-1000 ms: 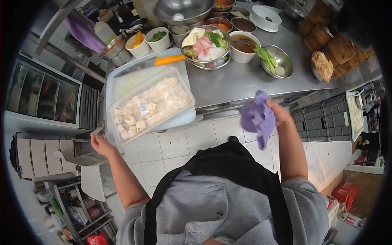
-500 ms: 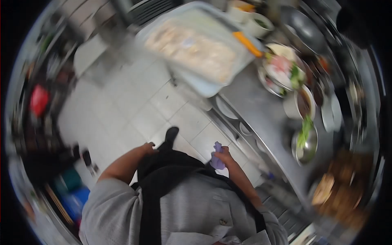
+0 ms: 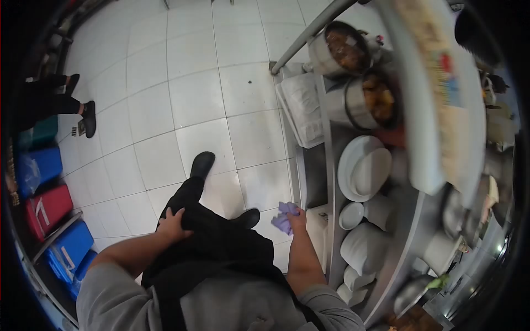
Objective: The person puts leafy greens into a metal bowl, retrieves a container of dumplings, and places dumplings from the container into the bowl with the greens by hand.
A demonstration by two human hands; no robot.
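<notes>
My left hand (image 3: 173, 225) rests against the black apron (image 3: 221, 237) at my thigh, its fingers spread and nothing seen in it. A crumpled purple cloth (image 3: 284, 218) is gripped in my right hand (image 3: 297, 220), which hangs over the floor beside the steel counter's lower shelves. Right of that hand, white bowls (image 3: 364, 248) and a white plate (image 3: 353, 168) stand on the shelf. Above them are steel pots (image 3: 338, 55) with brown food inside.
Blue bins (image 3: 72, 251) and a red bin (image 3: 49, 209) line the left side. Another person's legs and black shoes (image 3: 89, 118) are at the upper left. The counter's edge (image 3: 400, 248) runs along the right, with a blurred food tray (image 3: 441, 83) on top.
The view has turned away from the countertop toward the floor and lower shelves. My left hand has come in against the apron. The purple cloth is still in my right hand.
</notes>
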